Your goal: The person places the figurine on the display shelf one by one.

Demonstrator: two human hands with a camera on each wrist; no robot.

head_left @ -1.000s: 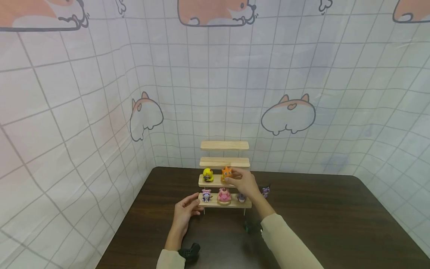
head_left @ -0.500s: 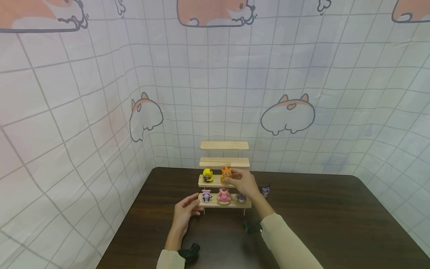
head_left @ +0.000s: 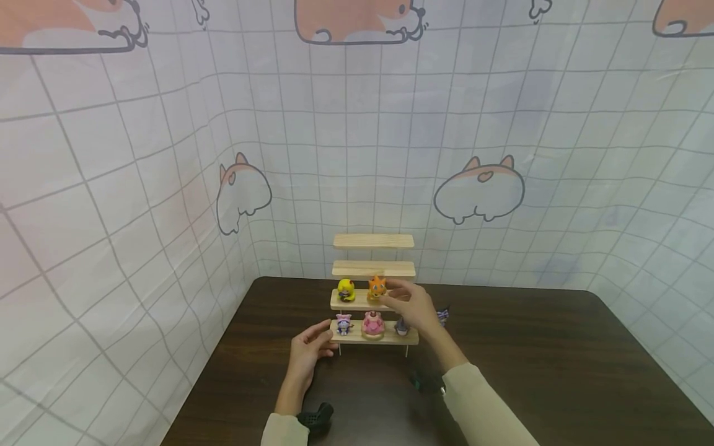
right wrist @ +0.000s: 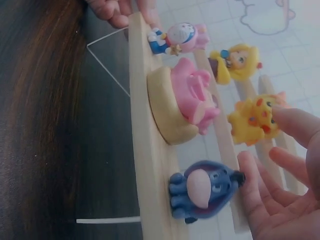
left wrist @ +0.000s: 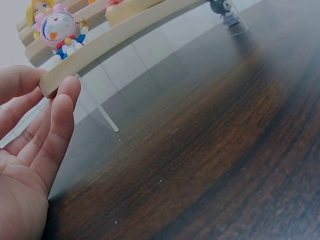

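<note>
A tiered wooden display stand (head_left: 357, 338) stands on the table. My left hand (head_left: 304, 353) holds the left end of its lowest shelf between thumb and fingers, seen closely in the left wrist view. On the second shelf sits an orange-yellow figurine (right wrist: 252, 117) with a pointed top. Beside it my right hand (head_left: 414, 305) has its fingers loosely spread; a fingertip overlaps the figurine's edge in the right wrist view, and contact is unclear. Left of it is a yellow-haired figurine (head_left: 346, 290). The lowest shelf bears a pink-hooded cat figurine (left wrist: 60, 30), a pink figurine (right wrist: 192, 95) and a blue-grey donkey figurine (right wrist: 205, 190).
Two upper shelves (head_left: 374, 268) rise behind. A dark, purplish item (head_left: 443, 316) stands right of the stand, partly behind my right forearm. The dark wooden table (head_left: 530, 359) spreads around it, with a grid-patterned curtain (head_left: 379, 124) behind.
My right hand has drawn slightly to the right, its fingers coming away from around the orange-yellow figurine, which stays on the second shelf. The left hand keeps its place.
</note>
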